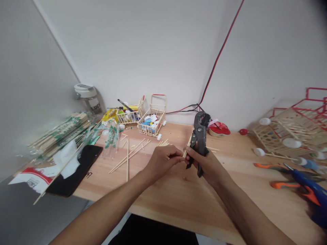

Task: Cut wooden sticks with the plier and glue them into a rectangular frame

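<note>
My right hand (206, 164) is closed around the grips of a black ratchet cutter (200, 136), which stands upright with its jaws at the top. My left hand (162, 161) pinches a thin wooden stick (188, 147) close to the tool. The stick slants up from my fingertips towards the jaws, and its upper part is partly hidden behind the cutter. Loose wooden sticks (129, 156) lie on the pine tabletop (173, 194) to the left of my hands, apart from my fingers.
Two small stick-built cages (150, 122) holding bottle caps stand at the back. Wrapped chopsticks (60, 136) and a black tablet (76, 170) lie left. Orange-handled pliers (278, 170), a blue glue gun (309, 187) and a red-framed stick structure (288, 129) occupy the right. Red-and-black cable (217, 64) runs up the wall.
</note>
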`<act>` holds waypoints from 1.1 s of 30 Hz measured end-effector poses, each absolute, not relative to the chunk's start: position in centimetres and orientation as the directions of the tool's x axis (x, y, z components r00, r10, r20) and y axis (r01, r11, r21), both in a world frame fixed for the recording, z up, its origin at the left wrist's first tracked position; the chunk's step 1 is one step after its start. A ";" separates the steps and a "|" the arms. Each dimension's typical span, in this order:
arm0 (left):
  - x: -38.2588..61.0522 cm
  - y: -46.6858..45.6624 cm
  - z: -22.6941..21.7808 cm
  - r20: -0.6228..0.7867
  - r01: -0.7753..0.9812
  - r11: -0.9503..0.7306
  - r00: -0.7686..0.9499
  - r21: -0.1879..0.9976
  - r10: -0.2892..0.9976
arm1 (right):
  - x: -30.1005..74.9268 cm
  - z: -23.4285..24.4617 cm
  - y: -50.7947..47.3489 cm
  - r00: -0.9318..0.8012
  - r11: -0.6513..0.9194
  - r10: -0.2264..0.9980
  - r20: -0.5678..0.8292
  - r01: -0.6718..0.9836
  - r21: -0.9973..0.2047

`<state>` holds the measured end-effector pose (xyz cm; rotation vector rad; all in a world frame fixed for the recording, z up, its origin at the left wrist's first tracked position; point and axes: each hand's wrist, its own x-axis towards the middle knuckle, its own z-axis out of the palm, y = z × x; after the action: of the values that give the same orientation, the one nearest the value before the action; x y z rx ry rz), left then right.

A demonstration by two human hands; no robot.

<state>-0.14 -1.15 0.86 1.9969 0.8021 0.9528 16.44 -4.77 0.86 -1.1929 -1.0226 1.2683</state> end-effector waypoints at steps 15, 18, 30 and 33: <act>-0.1 -1.1 1.0 0.265 0.157 -0.409 0.548 0.899 0.793 | 16.6 1.1 -4.8 0.066 -0.049 0.996 -0.053 -0.055 -0.997; -0.2 -0.8 0.8 0.182 0.099 -0.296 0.597 0.950 0.781 | 16.6 1.2 -4.8 0.110 -0.047 0.993 -0.042 0.046 -0.998; 0.8 -1.0 0.0 0.016 -0.121 0.053 0.507 0.991 0.862 | 15.9 0.2 -4.7 0.200 -0.038 0.980 0.021 0.287 -0.957; 0.8 -1.1 0.1 0.008 -0.115 0.055 0.484 0.992 0.875 | 15.9 0.0 -4.7 0.190 -0.015 0.980 0.049 0.322 -0.947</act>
<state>0.79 -1.14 0.08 1.2983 0.7575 0.8729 15.93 -4.65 -0.01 -1.5171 -1.2967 0.8744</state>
